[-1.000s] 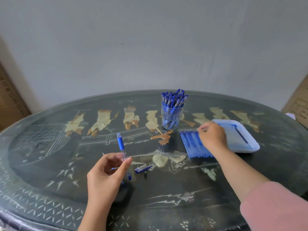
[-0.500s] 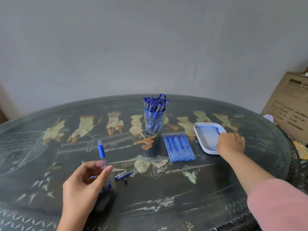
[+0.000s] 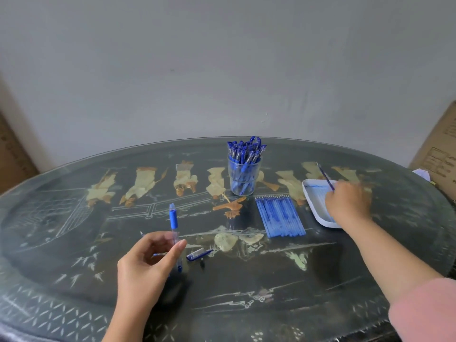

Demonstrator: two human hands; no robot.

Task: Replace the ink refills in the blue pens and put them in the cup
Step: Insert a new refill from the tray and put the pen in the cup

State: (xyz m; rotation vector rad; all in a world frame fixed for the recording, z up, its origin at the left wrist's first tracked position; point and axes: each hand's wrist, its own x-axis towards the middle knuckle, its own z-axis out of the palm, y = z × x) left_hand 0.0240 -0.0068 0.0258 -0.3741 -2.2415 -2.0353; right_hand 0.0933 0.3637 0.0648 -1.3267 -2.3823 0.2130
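Note:
My left hand holds a clear pen barrel with a blue grip upright between thumb and fingers above the table. A blue pen cap and a tiny dark part lie just right of it. My right hand hovers over the white tray and pinches a thin blue refill that sticks up behind it. A bundle of blue refills lies between tray and cup. The clear cup at the back holds several blue pens.
The dark oval table has a glass top with inlaid figures. A cardboard box stands at the far right, another box edge at the far left. A grey wall is behind.
My right hand left the refill bundle, went right to the white tray and now pinches a single refill over it. The left hand keeps holding the pen barrel.

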